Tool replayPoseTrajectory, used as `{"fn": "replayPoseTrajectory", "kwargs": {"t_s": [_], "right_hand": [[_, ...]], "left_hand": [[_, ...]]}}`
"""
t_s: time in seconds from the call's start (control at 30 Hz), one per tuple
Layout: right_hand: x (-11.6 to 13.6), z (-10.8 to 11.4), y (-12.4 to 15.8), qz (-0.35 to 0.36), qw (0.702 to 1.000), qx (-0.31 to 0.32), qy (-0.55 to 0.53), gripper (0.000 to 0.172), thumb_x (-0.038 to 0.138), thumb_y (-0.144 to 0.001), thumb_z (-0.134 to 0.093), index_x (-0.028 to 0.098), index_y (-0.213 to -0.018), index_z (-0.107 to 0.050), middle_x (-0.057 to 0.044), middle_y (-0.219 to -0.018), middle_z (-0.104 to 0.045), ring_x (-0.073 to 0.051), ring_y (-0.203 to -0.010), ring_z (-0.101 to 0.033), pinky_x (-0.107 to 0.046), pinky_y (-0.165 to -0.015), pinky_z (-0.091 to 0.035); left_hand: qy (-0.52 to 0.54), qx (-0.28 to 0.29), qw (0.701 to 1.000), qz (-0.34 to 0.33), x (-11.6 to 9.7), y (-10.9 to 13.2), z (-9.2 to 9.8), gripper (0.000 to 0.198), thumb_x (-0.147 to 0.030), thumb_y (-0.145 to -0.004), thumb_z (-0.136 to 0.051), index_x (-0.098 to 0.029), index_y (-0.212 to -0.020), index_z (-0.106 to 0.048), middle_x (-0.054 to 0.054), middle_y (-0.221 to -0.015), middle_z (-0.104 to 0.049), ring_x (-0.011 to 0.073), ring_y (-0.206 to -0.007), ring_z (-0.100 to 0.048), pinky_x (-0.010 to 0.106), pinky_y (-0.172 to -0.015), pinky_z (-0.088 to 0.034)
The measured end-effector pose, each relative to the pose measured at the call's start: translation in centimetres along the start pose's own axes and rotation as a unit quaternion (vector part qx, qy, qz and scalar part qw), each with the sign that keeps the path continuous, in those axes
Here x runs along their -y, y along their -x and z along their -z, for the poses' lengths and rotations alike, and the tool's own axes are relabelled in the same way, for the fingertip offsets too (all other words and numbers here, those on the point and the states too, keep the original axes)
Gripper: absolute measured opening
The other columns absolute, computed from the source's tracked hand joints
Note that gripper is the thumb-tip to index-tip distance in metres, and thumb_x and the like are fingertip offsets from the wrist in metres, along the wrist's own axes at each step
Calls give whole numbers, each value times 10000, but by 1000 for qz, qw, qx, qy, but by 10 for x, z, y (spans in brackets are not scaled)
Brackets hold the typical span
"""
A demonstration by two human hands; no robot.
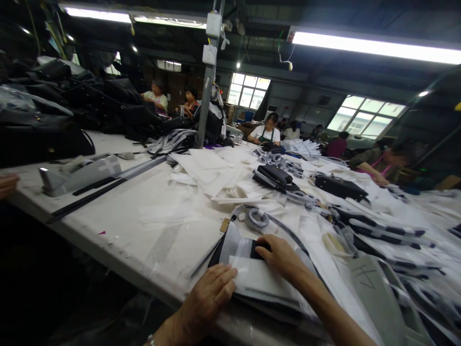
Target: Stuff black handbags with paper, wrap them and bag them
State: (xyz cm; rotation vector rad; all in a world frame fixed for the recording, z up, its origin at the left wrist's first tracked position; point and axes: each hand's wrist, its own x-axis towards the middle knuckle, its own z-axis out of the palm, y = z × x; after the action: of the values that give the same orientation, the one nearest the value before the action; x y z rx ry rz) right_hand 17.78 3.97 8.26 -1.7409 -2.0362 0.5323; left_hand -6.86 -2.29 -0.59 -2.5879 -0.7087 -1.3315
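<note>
A black handbag [249, 247] with grey wrapping lies at the near table edge in the head view. A folded white sheet [264, 276], paper or thin foam, lies over its near part. My left hand [212, 290] is closed at the sheet's left edge, fingertips on top and thumb hidden. My right hand [279, 254] has its fingers curled onto the bag's black panel above the sheet; some fingertips are hidden. A wrapped strap [295, 238] curves around the bag's far side, with a coiled strap [257, 217] beside it. A small tan tag [224, 225] sits at the bag's corner.
A grey tape dispenser [81, 175] stands at left near black strips [90, 194]. White sheets [212, 168] and wrapped bags [275, 178] cover the far table. A metal post [206, 105] rises beyond. Grey plastic [376, 288] lies right. Another person's hand [7, 185] shows far left.
</note>
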Motion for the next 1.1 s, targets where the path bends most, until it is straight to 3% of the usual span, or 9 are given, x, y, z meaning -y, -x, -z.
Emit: {"fn": "replayPoseTrajectory", "kwargs": {"t_s": [0.1,0.3,0.5,0.7,0.87,1.1], "right_hand": [[-6,-8,-25,-13,997,71,-15,241,211,-767,-606,188,-962,-747,-81,-1012,-749,-266,-988,-663,-358,-888,-458],[0,-28,-50,-33,991,106,-77,198,228,-738,-586,168,-833,-749,-43,-817,-761,-209,-776,-687,-279,-687,-482],[-2,-31,-52,-8,989,95,-109,252,249,-741,-567,179,-891,-757,-24,-870,-764,-202,-817,-684,-290,-783,-492],[-1,-26,-32,12,995,45,-89,294,338,-806,-566,176,-975,-744,-58,-950,-756,-224,-879,-682,-320,-824,-493],[4,-27,-20,72,993,68,-62,241,300,-812,-599,214,-956,-772,-48,-983,-757,-226,-936,-680,-329,-882,-485],[3,-33,-21,102,989,93,-45,411,331,-797,-681,230,-1194,-711,-72,-1256,-687,-265,-1168,-620,-389,-1061,-414]], "left_hand": [[2,-1,1000,-7,2,3,-2,252,-97,-1013,-348,-94,-1107,-582,136,-1212,-667,202,-1262,-543,366,-1093,-467],[10,11,1000,-3,2,9,-7,255,-83,-1006,-358,-99,-1133,-578,130,-1236,-654,207,-1280,-524,392,-1114,-446],[8,16,1000,-12,4,7,-5,262,-107,-1016,-350,-102,-1140,-582,141,-1249,-649,220,-1307,-504,410,-1098,-466],[0,4,999,-35,4,4,-3,267,-118,-1022,-347,-116,-1105,-600,123,-1181,-680,209,-1270,-540,398,-1096,-464],[12,-7,1000,-19,1,-1,1,283,-118,-1019,-339,-129,-1171,-578,116,-1139,-693,196,-1220,-577,380,-1061,-493],[35,-8,998,47,0,2,0,581,-56,-932,-357,-93,-1507,-284,146,-1193,-670,215,-1168,-610,390,-984,-544]]}}
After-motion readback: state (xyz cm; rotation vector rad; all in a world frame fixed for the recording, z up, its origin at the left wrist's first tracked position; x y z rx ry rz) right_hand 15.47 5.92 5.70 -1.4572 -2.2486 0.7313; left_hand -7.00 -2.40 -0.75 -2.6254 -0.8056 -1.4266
